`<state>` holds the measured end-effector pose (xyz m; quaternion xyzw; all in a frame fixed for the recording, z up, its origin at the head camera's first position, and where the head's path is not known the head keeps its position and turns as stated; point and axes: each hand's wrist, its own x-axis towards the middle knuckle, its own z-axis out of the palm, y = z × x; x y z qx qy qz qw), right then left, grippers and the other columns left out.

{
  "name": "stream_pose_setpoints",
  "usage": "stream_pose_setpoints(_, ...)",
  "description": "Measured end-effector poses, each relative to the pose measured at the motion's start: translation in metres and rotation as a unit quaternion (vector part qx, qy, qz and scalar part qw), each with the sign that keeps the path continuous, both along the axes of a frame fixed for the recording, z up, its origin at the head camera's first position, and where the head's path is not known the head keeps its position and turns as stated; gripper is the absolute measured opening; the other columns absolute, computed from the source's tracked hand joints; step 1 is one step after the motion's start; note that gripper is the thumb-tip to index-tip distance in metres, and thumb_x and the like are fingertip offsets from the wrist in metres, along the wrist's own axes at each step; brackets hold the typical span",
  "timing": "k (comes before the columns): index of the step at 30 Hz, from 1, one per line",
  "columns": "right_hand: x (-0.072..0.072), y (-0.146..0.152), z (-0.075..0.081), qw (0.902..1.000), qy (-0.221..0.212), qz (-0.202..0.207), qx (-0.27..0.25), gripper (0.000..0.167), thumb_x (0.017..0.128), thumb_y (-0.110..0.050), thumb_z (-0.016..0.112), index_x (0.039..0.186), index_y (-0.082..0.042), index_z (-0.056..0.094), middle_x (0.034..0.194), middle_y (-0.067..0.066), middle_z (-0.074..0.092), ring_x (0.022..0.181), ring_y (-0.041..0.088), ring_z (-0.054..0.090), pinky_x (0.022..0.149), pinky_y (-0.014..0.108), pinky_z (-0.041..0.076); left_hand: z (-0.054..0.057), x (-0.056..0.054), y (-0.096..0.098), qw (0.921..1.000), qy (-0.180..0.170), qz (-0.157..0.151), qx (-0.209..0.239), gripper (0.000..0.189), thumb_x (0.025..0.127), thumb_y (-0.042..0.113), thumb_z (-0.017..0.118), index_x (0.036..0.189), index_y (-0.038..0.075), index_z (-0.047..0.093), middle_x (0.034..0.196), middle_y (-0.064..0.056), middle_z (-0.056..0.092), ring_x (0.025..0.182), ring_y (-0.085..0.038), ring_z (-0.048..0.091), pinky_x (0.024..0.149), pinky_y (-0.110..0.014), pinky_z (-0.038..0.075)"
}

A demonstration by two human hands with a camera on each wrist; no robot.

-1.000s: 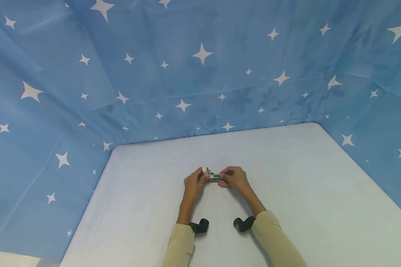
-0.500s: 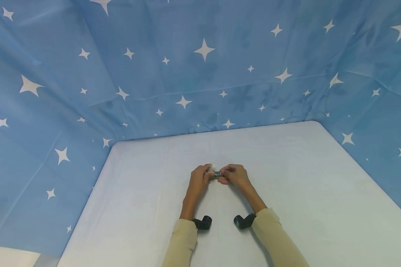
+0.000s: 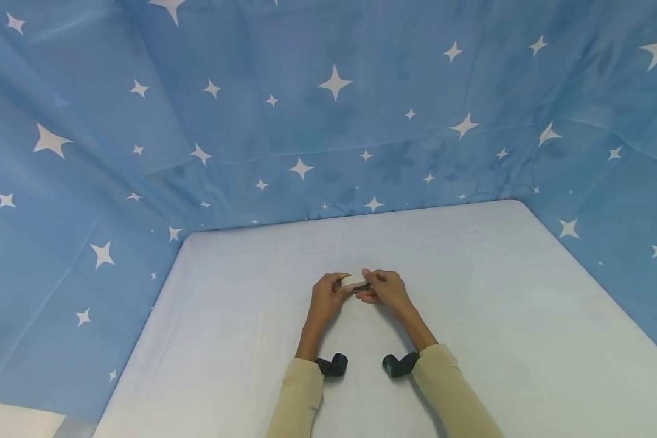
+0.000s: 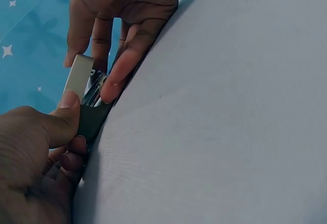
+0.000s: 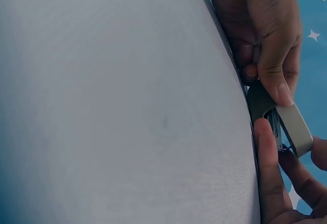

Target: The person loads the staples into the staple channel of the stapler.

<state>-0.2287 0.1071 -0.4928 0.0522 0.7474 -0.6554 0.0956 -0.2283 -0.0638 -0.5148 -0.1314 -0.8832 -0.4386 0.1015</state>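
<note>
A small stapler (image 3: 354, 280) is held between my two hands over the middle of the white table. My left hand (image 3: 325, 299) grips its rear end, with the thumb pressing at the cream top cover (image 4: 80, 75) and fingers curled under the dark base (image 4: 93, 121). At the front end, my right hand (image 3: 390, 292) has one digit on the tip of the cover and other fingers along the base. In both wrist views the cover stands tilted away from the base, and the metal staple magazine (image 4: 95, 90) shows in the gap.
The white-covered table (image 3: 241, 340) extends around both hands. Blue curtains (image 3: 224, 128) with white stars stand behind it and at the sides. A dark wrist camera (image 3: 334, 365) sits on the left wrist, another camera (image 3: 398, 366) on the right.
The stapler's cream cover has swung from raised at the left hand down over the magazine. My left hand has shifted slightly right, and the right thumb has come up to the cover.
</note>
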Motion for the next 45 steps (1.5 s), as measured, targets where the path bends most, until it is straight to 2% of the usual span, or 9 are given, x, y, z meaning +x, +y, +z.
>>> stream_pose_setpoints(7,0.000,0.002,0.000,0.9997,0.002,-0.003,-0.022,0.054,0.099,-0.039,0.057,0.122,0.009,0.059,0.091,0.023,0.073,0.070,0.017,0.075,0.067,0.023,0.059,0.004,0.002,0.000,0.9983,-0.051,0.013,0.024,0.032,0.089,0.029,0.069,0.115,0.011,0.069,0.102,-0.007,0.068,0.081,-0.012,0.056,0.071,-0.024,0.047)
stream_pose_setpoints(13,0.001,0.002,-0.002,0.9998,-0.010,-0.008,-0.018,0.053,0.097,-0.040,0.059,0.123,0.006,0.059,0.086,0.017,0.075,0.068,0.014,0.074,0.064,0.022,0.058,0.001,0.005,0.000,0.9953,-0.082,0.021,0.047,0.030,0.091,0.026,0.068,0.118,0.014,0.068,0.098,-0.005,0.066,0.077,-0.010,0.054,0.068,-0.024,0.046)
stream_pose_setpoints(17,0.002,0.001,-0.002,0.9997,-0.017,-0.009,-0.015,0.051,0.098,-0.037,0.058,0.124,0.006,0.059,0.088,0.018,0.074,0.068,0.013,0.074,0.065,0.022,0.058,-0.001,0.007,0.000,0.9946,-0.084,0.026,0.054,0.030,0.091,0.027,0.068,0.119,0.015,0.068,0.095,-0.004,0.064,0.075,-0.010,0.052,0.067,-0.024,0.045)
stream_pose_setpoints(25,0.004,0.002,-0.004,0.9995,-0.001,-0.016,-0.028,0.043,0.099,-0.030,0.058,0.127,0.003,0.059,0.111,0.027,0.067,0.073,0.018,0.075,0.068,0.025,0.059,0.000,0.011,0.003,0.9941,-0.077,0.033,0.068,0.028,0.090,0.023,0.069,0.117,0.014,0.069,0.095,-0.005,0.065,0.075,-0.009,0.052,0.067,-0.023,0.044)
stream_pose_setpoints(34,0.006,0.002,-0.005,0.9993,0.011,-0.017,-0.033,0.036,0.100,-0.025,0.057,0.123,0.002,0.062,0.113,0.026,0.066,0.072,0.017,0.075,0.065,0.024,0.059,0.001,0.013,0.004,0.9944,-0.075,0.036,0.065,0.026,0.091,0.021,0.069,0.116,0.014,0.069,0.097,-0.005,0.066,0.075,-0.008,0.052,0.068,-0.022,0.045)
stream_pose_setpoints(45,0.005,0.003,-0.002,0.9989,0.031,-0.002,-0.036,0.037,0.101,-0.025,0.055,0.125,0.002,0.060,0.122,0.030,0.062,0.078,0.026,0.075,0.068,0.029,0.060,0.004,0.011,0.004,0.9945,-0.072,0.041,0.065,0.024,0.090,0.020,0.070,0.114,0.014,0.070,0.096,-0.006,0.067,0.075,-0.009,0.053,0.067,-0.024,0.045)
